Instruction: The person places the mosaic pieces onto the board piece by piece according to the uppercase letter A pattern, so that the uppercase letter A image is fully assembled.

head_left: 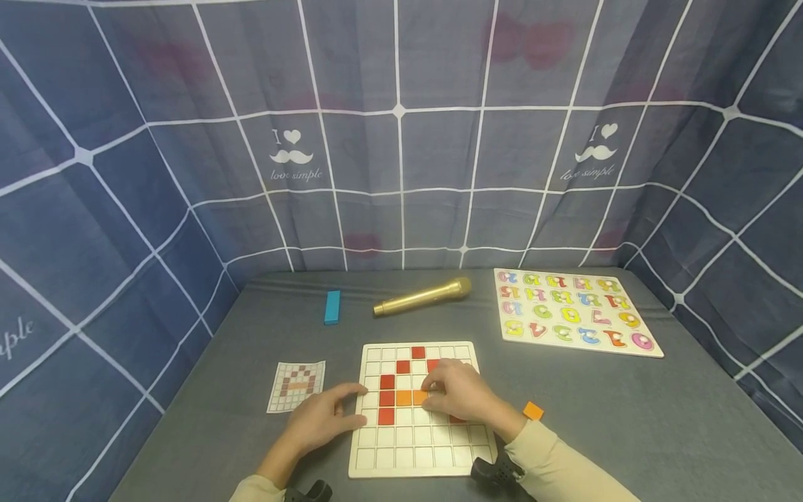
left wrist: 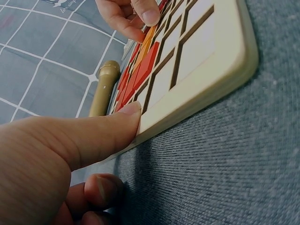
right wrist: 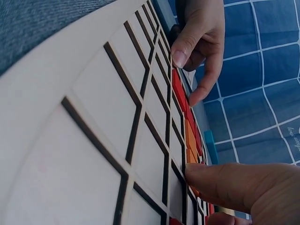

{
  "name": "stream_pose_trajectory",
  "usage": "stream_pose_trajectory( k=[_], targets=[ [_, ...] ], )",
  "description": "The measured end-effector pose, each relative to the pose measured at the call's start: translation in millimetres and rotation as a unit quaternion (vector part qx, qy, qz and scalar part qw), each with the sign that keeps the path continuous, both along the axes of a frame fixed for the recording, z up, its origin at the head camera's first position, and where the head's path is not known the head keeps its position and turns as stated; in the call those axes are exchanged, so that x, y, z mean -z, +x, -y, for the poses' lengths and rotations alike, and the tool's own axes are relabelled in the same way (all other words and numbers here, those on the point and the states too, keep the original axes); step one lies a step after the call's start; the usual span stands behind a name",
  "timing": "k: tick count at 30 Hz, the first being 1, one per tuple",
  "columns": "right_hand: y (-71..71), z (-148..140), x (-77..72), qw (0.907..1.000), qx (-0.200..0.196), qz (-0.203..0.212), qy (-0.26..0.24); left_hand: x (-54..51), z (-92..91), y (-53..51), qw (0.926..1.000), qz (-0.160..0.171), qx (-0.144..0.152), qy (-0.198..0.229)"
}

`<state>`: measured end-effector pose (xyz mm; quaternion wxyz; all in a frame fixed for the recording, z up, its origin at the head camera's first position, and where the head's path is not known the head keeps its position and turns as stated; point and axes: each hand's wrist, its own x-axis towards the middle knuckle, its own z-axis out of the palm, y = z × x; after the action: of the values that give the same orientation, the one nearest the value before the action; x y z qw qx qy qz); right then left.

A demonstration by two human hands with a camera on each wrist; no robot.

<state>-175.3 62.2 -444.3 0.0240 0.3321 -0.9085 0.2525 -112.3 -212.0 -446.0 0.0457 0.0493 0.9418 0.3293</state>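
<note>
A white grid board [head_left: 414,458] lies on the dark cloth with red tiles [head_left: 387,382] and orange tiles [head_left: 404,398] in some squares. My left hand [head_left: 318,420] touches the board's left edge, thumb and index finger spread; in the left wrist view its thumb presses on the rim. My right hand [head_left: 463,392] is over the middle of the board, thumb and index finger pinching at an orange tile [right wrist: 194,191], which the fingers partly hide. A loose orange tile [head_left: 533,411] lies on the cloth by the right wrist. A printed pattern card [head_left: 295,387] lies left of the board.
Behind the board lie a gold microphone [head_left: 422,298] and a blue block [head_left: 332,307]. At the back right is a number puzzle board [head_left: 567,314]. Checked curtains [head_left: 439,153] enclose the table's back and sides.
</note>
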Motion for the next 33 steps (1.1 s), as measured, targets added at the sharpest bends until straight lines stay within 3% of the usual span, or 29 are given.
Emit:
stream_pose_trajectory(
  k=[7, 13, 25, 33],
  targets=[
    [-1.5, -3.3, 1.9, 1.0000, -0.002, -0.008, -0.001, 0.8, -0.3, -0.5, 1.0000, 0.003, -0.002, 0.003],
    [-3.7, -29.5, 3.9, 0.9997, 0.013, -0.018, -0.014, 0.7, -0.7, -0.5, 1.0000, 0.005, -0.003, 0.005],
    [12.5, -118.4, 9.4, 0.9909, 0.133, 0.013, -0.013, 0.0, -0.5, -0.7, 1.0000, 0.007, -0.004, -0.001],
    [27.2, -150.9, 11.9, 0.9852, 0.168, 0.033, -0.007, -0.1, 0.4, -0.7, 0.9999, 0.007, -0.006, -0.008]
  ],
)
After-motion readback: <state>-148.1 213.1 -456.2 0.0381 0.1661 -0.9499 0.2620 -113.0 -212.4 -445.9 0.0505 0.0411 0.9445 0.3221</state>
